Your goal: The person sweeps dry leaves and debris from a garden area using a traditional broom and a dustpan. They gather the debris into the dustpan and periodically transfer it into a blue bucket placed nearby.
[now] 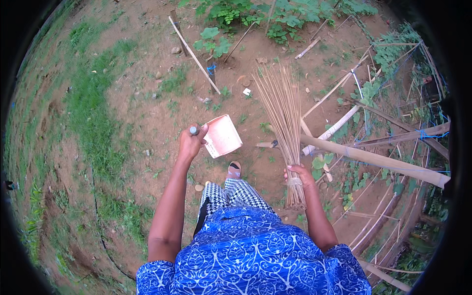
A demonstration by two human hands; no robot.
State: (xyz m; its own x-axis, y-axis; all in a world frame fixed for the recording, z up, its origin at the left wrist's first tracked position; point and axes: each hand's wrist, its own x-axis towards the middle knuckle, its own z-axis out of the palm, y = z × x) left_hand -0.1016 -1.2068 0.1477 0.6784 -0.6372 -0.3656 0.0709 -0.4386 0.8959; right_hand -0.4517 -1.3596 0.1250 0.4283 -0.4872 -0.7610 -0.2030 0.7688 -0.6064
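Observation:
My left hand (190,143) is closed around the handle (193,130) of a dustpan, its rounded grey end poking out above my fist. Just right of that hand is the pale pinkish-white dustpan pan (223,135), with a row of comb teeth along one side. In my right hand (300,175) is a stick broom (282,114) of thin dry ribs. I grip it near its bound lower end, and the loose tips fan away from me. Below the pan, one sandalled foot (234,169) shows on the bare soil.
A bamboo pole frame (376,158) tied with blue string, with vines on it, stands close on my right. Ahead, a leaning stick (194,53) meets a short post (213,79). Leafy plants (236,13) grow beyond. A white scrap (246,91) lies on the soil; grass (92,107) spreads leftward.

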